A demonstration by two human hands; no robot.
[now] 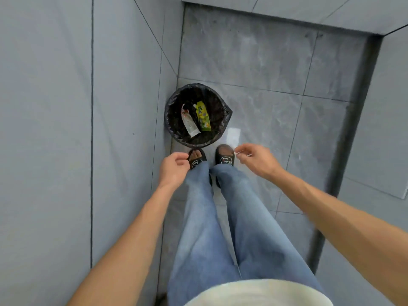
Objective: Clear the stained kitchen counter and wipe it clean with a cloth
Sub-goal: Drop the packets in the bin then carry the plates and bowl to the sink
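- One round bin (pixel 176 120) lined with a black bag stands on the floor against the left wall, just ahead of the person's feet.
- Two discarded packets lie inside it, side by side — a white tube-like one (pixel 189 123) and a yellow-green pouch (pixel 203 117).
- Two bare hands hang above the feet: the left hand (pixel 174 167) has its fingers loosely curled with nothing in them; the right hand (pixel 256 160) has fingers loosely bent, thumb and forefinger close together, and whether they pinch anything cannot be told.
- Two black slippers (pixel 225 159) with white printed labels, and blue jeans (pixel 220 228) above them.
- The floor (pixel 265 74) is glossy grey marbled tile with a bright reflection near the bin; grey tiled walls (pixel 55 107) close in on the left and far side.
- A dark strip (pixel 353 129) runs along the right edge of the floor.
- No counter or cloth shows in this view — only the corner with the bin.
- A pale garment (pixel 258 292) at the bottom edge is cut off and blurred.
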